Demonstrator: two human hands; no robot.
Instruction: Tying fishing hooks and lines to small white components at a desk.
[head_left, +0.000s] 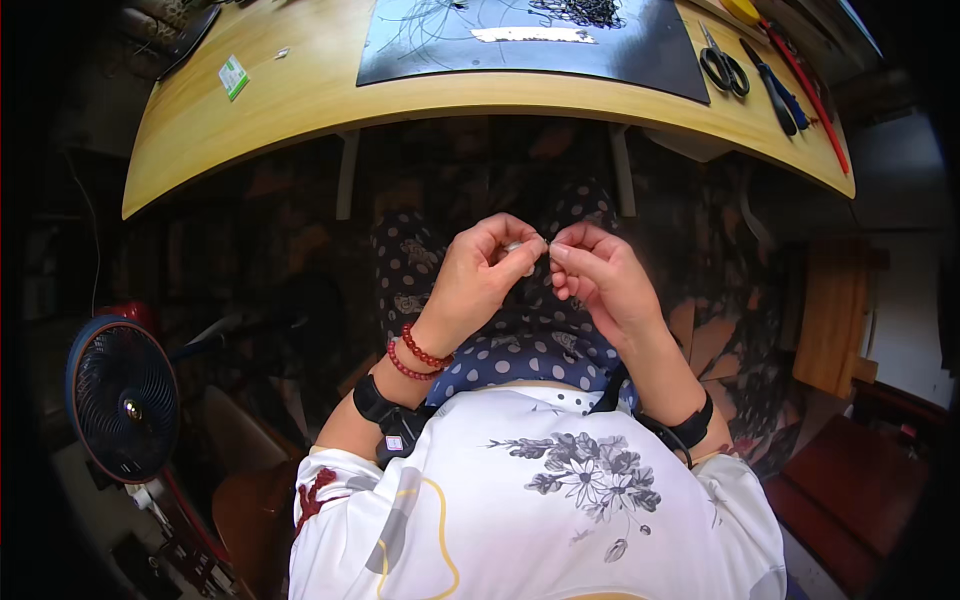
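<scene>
Over my lap, my left hand [482,268] and my right hand [608,278] meet, thumb and forefinger of each pinched together almost tip to tip. Between the fingertips a tiny dark speck shows, too small to name. A small whitish piece [513,246] peeks out from the fingers of my left hand; its kind is unclear. The other fingers of my right hand curl loosely below its pinch. Beneath both hands lies dark dotted fabric [500,315] over my legs.
Ahead stands a wooden table [290,110] with a black mat [440,65] bearing thin black strands [585,10] and a white strip [535,35]. Scissors [724,72] and a dark-handled tool [778,100] lie right, a green-white card [233,77] left. A fan [122,398] stands at lower left.
</scene>
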